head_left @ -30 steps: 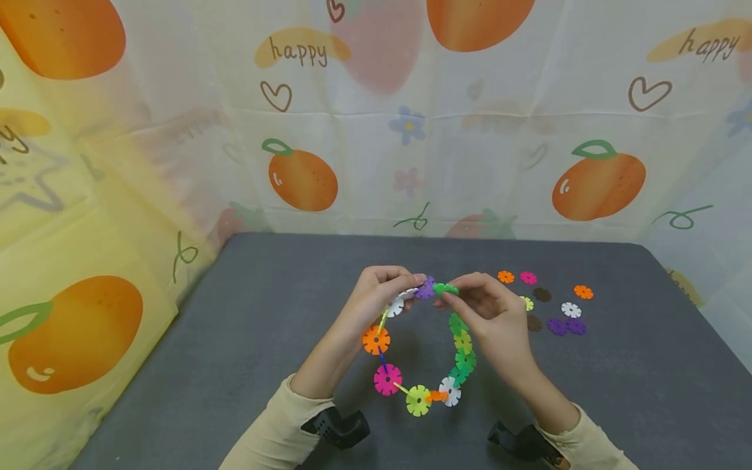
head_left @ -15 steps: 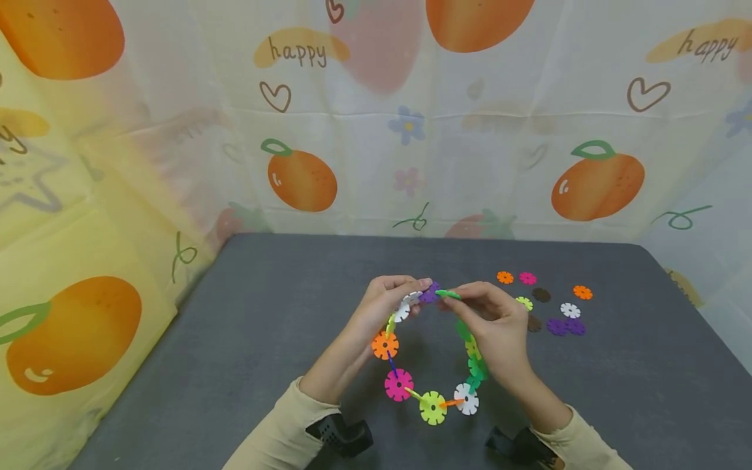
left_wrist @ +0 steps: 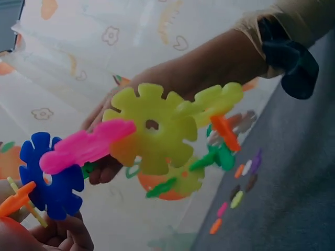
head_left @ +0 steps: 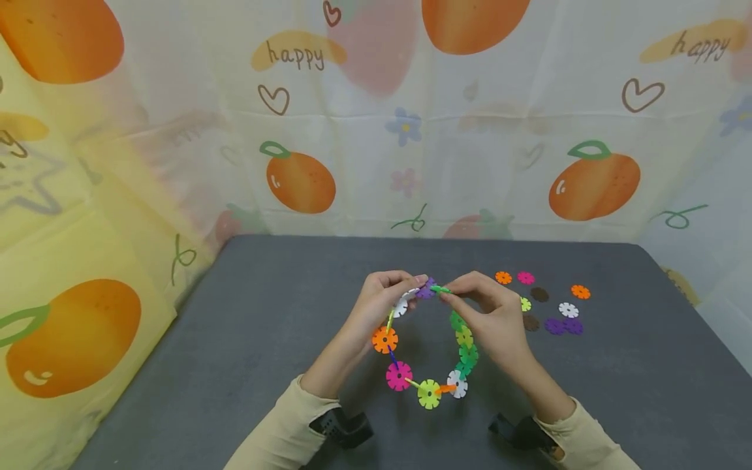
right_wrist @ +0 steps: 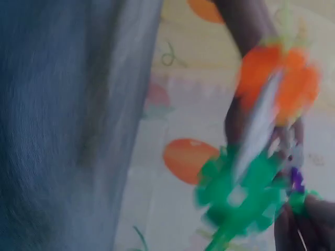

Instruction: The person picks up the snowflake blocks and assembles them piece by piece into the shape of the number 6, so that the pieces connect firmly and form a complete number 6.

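A loop of notched plastic discs hangs between both hands, joined slot to slot. My left hand (head_left: 378, 310) pinches the purple disc (head_left: 425, 290) at its top, beside white discs (head_left: 401, 307). With thumb and index finger, my right hand (head_left: 496, 320) grips a green disc (head_left: 442, 289), seen nearly edge-on against the purple one; whether their slots are fully engaged I cannot tell. Lower on the loop are an orange disc (head_left: 384, 340), a pink disc (head_left: 399, 376) and a yellow-green disc (head_left: 429, 394). A blue disc (left_wrist: 49, 191) looms large in the left wrist view. The right wrist view is blurred.
Loose discs lie on the dark grey table (head_left: 282, 313) right of the hands, among them an orange disc (head_left: 580, 292), a white disc (head_left: 568, 310) and a purple disc (head_left: 554, 326). A fruit-printed cloth (head_left: 364, 163) hangs behind the table.
The loop swung right and down, then rose a little with both hands. The green disc in my right hand has turned more edge-on, and its tip now overlaps the purple disc.
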A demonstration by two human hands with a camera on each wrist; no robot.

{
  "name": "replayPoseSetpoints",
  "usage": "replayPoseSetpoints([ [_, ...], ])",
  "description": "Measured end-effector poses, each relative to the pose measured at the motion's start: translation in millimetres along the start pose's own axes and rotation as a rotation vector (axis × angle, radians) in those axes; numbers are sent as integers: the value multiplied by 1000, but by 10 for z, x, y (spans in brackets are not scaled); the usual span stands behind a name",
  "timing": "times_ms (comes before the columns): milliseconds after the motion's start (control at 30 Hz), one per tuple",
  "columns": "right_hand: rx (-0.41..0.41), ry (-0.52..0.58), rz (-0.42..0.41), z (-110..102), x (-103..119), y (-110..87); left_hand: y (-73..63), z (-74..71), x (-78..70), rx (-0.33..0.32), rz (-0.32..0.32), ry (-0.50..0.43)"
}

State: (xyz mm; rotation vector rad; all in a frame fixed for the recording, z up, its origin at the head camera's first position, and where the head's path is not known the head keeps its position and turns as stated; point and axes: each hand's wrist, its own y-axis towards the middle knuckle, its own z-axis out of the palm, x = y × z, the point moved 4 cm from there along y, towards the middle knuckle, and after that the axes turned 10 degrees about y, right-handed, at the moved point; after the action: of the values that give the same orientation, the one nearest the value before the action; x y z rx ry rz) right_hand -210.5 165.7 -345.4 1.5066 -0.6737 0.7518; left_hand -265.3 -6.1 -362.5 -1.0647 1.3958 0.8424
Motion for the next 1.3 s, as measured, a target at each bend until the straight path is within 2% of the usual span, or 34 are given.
replayPoseSetpoints([
  [100,22,-63,68,-32,-101,-5,81,13,124,5,-29,26],
  [167,66,-119,151,-64,-212,1,153,7,240,12,-57,45],
  [267,118,-195,338,-148,-433,4,264,-18,427,22,-107,76],
  [367,151,-281,534,-254,-670,-31,369,-53,605,25,-134,51],
  [467,256,-357,661,-310,-865,-96,433,-95,731,32,-156,10],
  [533,343,-353,690,-308,-955,-141,459,-118,801,49,-175,-15],
  [600,380,-303,708,-294,-1013,-172,472,-135,852,76,-185,-17],
  [667,360,-220,751,-283,-1060,-196,485,-149,897,106,-189,-1],
  [800,239,-78,872,-286,-1130,-240,507,-154,954,178,-181,62],
  [900,219,-10,906,-272,-1161,-267,516,-148,979,217,-180,91],
  [1067,254,20,889,-255,-1180,-296,536,-155,996,204,-192,90],
  [1300,234,57,894,-246,-1187,-303,539,-158,1007,190,-190,99],
])
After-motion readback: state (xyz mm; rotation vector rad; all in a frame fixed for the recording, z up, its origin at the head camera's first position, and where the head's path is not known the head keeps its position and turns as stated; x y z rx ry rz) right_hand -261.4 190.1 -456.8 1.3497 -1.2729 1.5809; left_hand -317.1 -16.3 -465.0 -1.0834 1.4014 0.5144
